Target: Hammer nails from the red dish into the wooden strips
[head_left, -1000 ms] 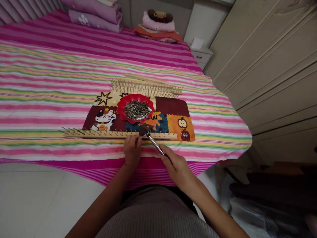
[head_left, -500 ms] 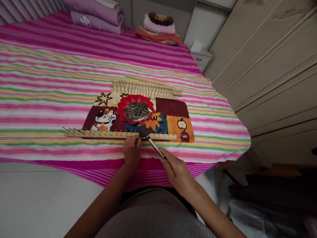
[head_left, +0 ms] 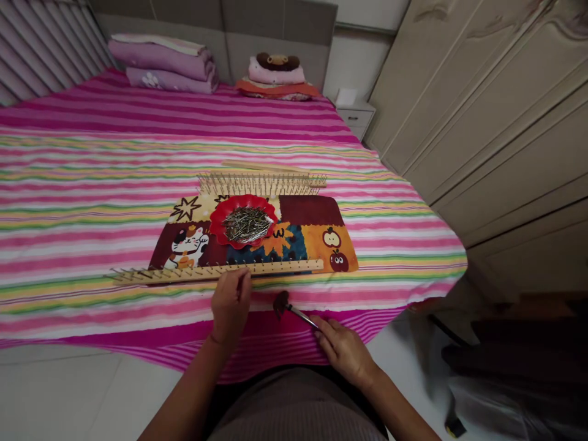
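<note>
A long wooden strip (head_left: 285, 267) with a row of nails lies along the near edge of a patterned mat (head_left: 316, 211). Nails at its left end stick out long and tilted; those at the right look shorter. My left hand (head_left: 231, 309) is closed at the strip's near edge, fingertips on the wood; whether a nail is also pinched there is hidden. In my right hand (head_left: 345, 350) is a hammer (head_left: 301, 315), gripped by its handle. Its dark head hangs over the bed's near edge, apart from the strip. A red scalloped bowl (head_left: 219, 222) of loose nails (head_left: 248, 225) sits on the mat.
Behind the bowl lie more wooden strips (head_left: 257, 184) bristling with upright nails, and a plain strip (head_left: 261, 166). Striped cloth (head_left: 390, 245) covers the bed. Folded purple bedding (head_left: 169, 64), a small cloth stack (head_left: 278, 76) and a nightstand (head_left: 356, 116) are farther off. A wardrobe (head_left: 459, 122) stands right.
The hammer has moved away from the strip, back toward my body. My left hand still touches the strip. The camera view has tilted upward, so the scene sits lower in the picture.
</note>
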`<action>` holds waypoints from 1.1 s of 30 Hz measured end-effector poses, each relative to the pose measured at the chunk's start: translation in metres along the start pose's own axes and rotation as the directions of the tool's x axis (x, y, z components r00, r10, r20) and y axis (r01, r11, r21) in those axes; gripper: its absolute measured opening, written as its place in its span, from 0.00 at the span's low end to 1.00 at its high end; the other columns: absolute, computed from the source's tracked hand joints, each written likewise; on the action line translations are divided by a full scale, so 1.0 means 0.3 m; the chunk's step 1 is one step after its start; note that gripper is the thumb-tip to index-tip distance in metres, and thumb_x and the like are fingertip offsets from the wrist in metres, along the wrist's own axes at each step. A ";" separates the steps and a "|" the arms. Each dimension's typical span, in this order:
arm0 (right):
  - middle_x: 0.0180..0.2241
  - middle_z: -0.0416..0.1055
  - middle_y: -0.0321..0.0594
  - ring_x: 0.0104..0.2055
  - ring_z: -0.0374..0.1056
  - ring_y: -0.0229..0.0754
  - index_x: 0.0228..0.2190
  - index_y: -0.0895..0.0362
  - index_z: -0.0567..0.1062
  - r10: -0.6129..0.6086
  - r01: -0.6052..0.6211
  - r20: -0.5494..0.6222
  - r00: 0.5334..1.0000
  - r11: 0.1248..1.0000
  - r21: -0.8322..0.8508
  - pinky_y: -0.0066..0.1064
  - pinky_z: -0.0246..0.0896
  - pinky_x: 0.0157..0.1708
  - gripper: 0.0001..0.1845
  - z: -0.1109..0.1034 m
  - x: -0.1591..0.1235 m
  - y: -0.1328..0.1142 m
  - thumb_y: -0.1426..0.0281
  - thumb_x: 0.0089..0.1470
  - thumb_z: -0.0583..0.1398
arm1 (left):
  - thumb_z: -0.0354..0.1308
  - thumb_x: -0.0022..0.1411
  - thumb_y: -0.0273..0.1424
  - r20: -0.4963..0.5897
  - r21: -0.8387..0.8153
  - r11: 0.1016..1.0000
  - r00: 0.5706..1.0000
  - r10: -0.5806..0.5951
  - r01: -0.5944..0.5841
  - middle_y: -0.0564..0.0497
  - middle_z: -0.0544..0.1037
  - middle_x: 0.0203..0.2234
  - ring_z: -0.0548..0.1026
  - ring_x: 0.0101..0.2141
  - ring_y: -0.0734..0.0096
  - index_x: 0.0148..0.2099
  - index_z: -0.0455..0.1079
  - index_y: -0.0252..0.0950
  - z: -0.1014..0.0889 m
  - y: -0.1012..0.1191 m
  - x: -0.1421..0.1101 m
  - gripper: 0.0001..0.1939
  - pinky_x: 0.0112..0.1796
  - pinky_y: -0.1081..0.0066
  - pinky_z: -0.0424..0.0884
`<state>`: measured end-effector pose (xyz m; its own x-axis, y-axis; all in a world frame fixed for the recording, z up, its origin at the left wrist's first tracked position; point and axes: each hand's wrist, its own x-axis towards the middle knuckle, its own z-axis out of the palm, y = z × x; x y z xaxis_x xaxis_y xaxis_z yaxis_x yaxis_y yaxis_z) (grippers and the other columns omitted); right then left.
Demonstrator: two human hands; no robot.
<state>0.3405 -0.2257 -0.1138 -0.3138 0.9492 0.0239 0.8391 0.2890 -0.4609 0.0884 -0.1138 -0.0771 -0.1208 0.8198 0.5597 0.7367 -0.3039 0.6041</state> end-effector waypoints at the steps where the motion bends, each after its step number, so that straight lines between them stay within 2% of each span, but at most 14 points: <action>1: 0.39 0.75 0.46 0.37 0.74 0.43 0.56 0.55 0.68 0.003 -0.002 0.020 1.000 0.999 -0.041 0.34 0.71 0.38 0.22 0.014 -0.001 0.005 0.71 0.63 0.49 | 0.51 0.62 0.34 -0.004 0.030 0.999 1.000 0.023 -0.023 0.49 0.76 0.30 0.72 0.34 0.68 0.38 0.71 0.38 -0.017 0.006 0.035 0.09 0.37 0.69 0.67; 3: 0.36 0.74 0.45 0.33 0.73 0.43 0.56 0.55 0.68 0.004 0.000 0.037 0.999 0.995 -0.104 0.33 0.70 0.35 0.22 0.036 -0.001 0.009 0.70 0.63 0.49 | 0.51 0.62 0.35 -0.004 0.119 0.992 0.999 0.041 -0.040 0.48 0.76 0.30 0.72 0.35 0.66 0.38 0.72 0.38 -0.031 0.013 0.125 0.10 0.39 0.68 0.67; 4: 0.35 0.74 0.45 0.32 0.72 0.43 0.56 0.56 0.68 0.000 0.004 0.035 0.999 0.992 -0.124 0.33 0.69 0.33 0.22 0.044 0.000 0.009 0.69 0.63 0.49 | 0.52 0.61 0.35 0.030 0.165 0.985 0.999 0.040 -0.044 0.47 0.76 0.31 0.73 0.35 0.64 0.37 0.73 0.38 -0.025 0.012 0.176 0.10 0.39 0.67 0.67; 6: 0.34 0.73 0.44 0.31 0.72 0.43 0.56 0.56 0.68 -0.012 0.014 0.015 1.000 0.990 -0.140 0.32 0.68 0.32 0.22 0.055 0.002 0.008 0.69 0.63 0.49 | 0.54 0.57 0.32 0.181 0.251 0.966 0.983 0.015 -0.061 0.46 0.77 0.30 0.73 0.35 0.62 0.35 0.74 0.38 0.008 0.004 0.277 0.08 0.39 0.66 0.67; 8: 0.33 0.73 0.44 0.31 0.71 0.42 0.56 0.55 0.67 -0.015 0.014 -0.008 1.000 0.990 -0.143 0.30 0.67 0.31 0.22 0.061 0.003 0.006 0.68 0.63 0.49 | 0.55 0.54 0.29 0.382 0.344 0.934 0.923 -0.050 -0.092 0.46 0.78 0.29 0.74 0.34 0.61 0.32 0.75 0.39 0.058 -0.007 0.361 0.07 0.37 0.66 0.67; 10: 0.33 0.73 0.43 0.30 0.71 0.41 0.56 0.54 0.67 -0.009 0.006 -0.015 1.000 0.987 -0.161 0.28 0.66 0.30 0.21 0.064 0.002 0.005 0.68 0.63 0.49 | 0.56 0.51 0.27 0.508 0.439 0.895 0.845 -0.167 -0.086 0.46 0.79 0.28 0.75 0.32 0.61 0.31 0.76 0.40 0.106 -0.014 0.421 0.07 0.34 0.67 0.67; 13: 0.34 0.72 0.42 0.30 0.71 0.40 0.56 0.53 0.67 -0.001 0.000 -0.001 1.000 0.979 -0.205 0.28 0.65 0.30 0.21 0.066 0.002 0.003 0.69 0.63 0.49 | 0.58 0.47 0.28 0.588 0.531 0.845 0.746 -0.312 -0.066 0.45 0.79 0.27 0.75 0.31 0.60 0.31 0.76 0.41 0.149 -0.016 0.470 0.08 0.32 0.68 0.67; 16: 0.33 0.72 0.42 0.29 0.71 0.41 0.57 0.54 0.66 0.004 -0.001 0.014 1.000 0.975 -0.224 0.28 0.64 0.29 0.22 0.067 0.004 0.001 0.69 0.63 0.49 | 0.60 0.44 0.29 0.623 0.569 0.816 0.698 -0.352 -0.096 0.41 0.80 0.30 0.76 0.32 0.57 0.31 0.76 0.38 0.162 -0.012 0.489 0.08 0.31 0.67 0.68; 22: 0.34 0.72 0.43 0.30 0.71 0.40 0.56 0.53 0.67 0.008 0.000 0.034 0.999 0.977 -0.213 0.27 0.64 0.29 0.21 0.066 0.007 0.001 0.68 0.63 0.50 | 0.55 0.48 0.26 0.608 0.583 0.794 0.741 -0.286 -0.172 0.37 0.79 0.29 0.77 0.34 0.55 0.29 0.74 0.35 0.166 -0.021 0.478 0.07 0.35 0.65 0.69; 26: 0.33 0.72 0.42 0.28 0.70 0.40 0.56 0.53 0.67 0.012 -0.008 0.016 1.000 0.975 -0.224 0.27 0.62 0.28 0.21 0.070 0.005 0.001 0.68 0.63 0.50 | 0.54 0.49 0.27 0.592 0.508 0.851 0.772 -0.230 -0.136 0.42 0.79 0.27 0.76 0.33 0.59 0.27 0.72 0.37 0.136 -0.044 0.477 0.06 0.35 0.67 0.68; 28: 0.32 0.71 0.42 0.28 0.70 0.41 0.56 0.53 0.68 0.005 -0.005 -0.001 1.000 0.975 -0.222 0.28 0.62 0.27 0.21 0.074 0.004 0.002 0.68 0.63 0.49 | 0.55 0.49 0.28 0.567 0.426 0.904 0.789 -0.237 -0.034 0.46 0.77 0.23 0.75 0.29 0.62 0.24 0.71 0.38 0.109 -0.059 0.483 0.05 0.33 0.68 0.68; 30: 0.31 0.71 0.42 0.27 0.69 0.41 0.55 0.53 0.68 -0.005 0.000 -0.025 1.000 0.980 -0.199 0.28 0.62 0.27 0.21 0.078 0.002 0.004 0.67 0.63 0.49 | 0.56 0.47 0.30 0.546 0.269 0.954 0.795 -0.264 0.132 0.50 0.76 0.20 0.72 0.25 0.67 0.24 0.70 0.38 0.077 -0.071 0.487 0.03 0.31 0.69 0.67; 32: 0.31 0.71 0.42 0.27 0.69 0.41 0.55 0.53 0.68 -0.009 0.001 -0.041 0.999 0.983 -0.183 0.28 0.62 0.27 0.21 0.081 0.001 0.005 0.67 0.63 0.49 | 0.59 0.44 0.32 0.552 0.038 0.936 0.773 -0.313 0.351 0.52 0.75 0.19 0.71 0.23 0.70 0.24 0.70 0.37 0.045 -0.073 0.487 0.04 0.29 0.71 0.67; 33: 0.31 0.71 0.42 0.27 0.69 0.40 0.56 0.53 0.68 -0.009 0.001 -0.041 0.999 0.983 -0.182 0.28 0.63 0.27 0.21 0.080 0.001 0.005 0.67 0.63 0.49 | 0.61 0.43 0.33 0.567 -0.079 0.885 0.751 -0.338 0.459 0.53 0.74 0.19 0.71 0.23 0.72 0.25 0.71 0.37 0.030 -0.068 0.484 0.06 0.28 0.71 0.68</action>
<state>0.3310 -0.2281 -0.1359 -0.3029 0.9508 0.0644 0.9054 0.3082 -0.2920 0.0616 0.0159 -0.0132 0.0376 0.9937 -0.1059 0.5441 0.0685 0.8362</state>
